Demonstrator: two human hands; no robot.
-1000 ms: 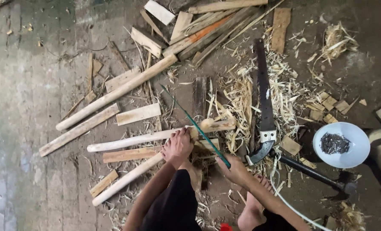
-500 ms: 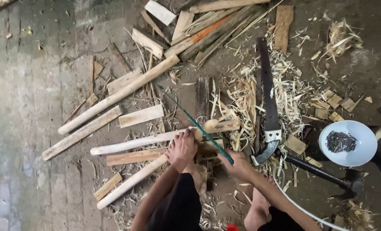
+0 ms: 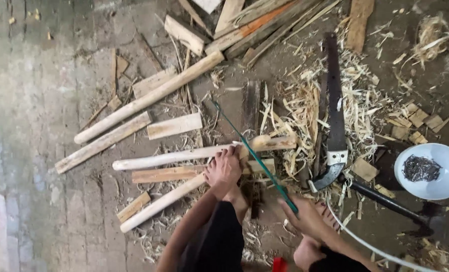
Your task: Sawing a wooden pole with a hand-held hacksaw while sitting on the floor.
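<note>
While left hand [image 3: 224, 168] presses fingers together on a peeled wooden stick [image 3: 184, 155], right hand [image 3: 305, 216] grips green saw [image 3: 254, 156]; shavings [image 3: 305, 111], machete [image 3: 334, 111], nail bowl [image 3: 428, 171] nearby.

Your left hand [image 3: 224, 168] and right hand [image 3: 307, 219] are both bare: no gloves, rings or wristbands show. Your forearms are bare too, with no sleeve reaching into view. Below the left forearm you wear black clothing [image 3: 217, 242], plain and dark, probably trousers or shorts over the leg; the exact cut cannot be told. More dark cloth shows under the right arm at the bottom edge. A knee is bare, and your feet are bare as well.
</note>
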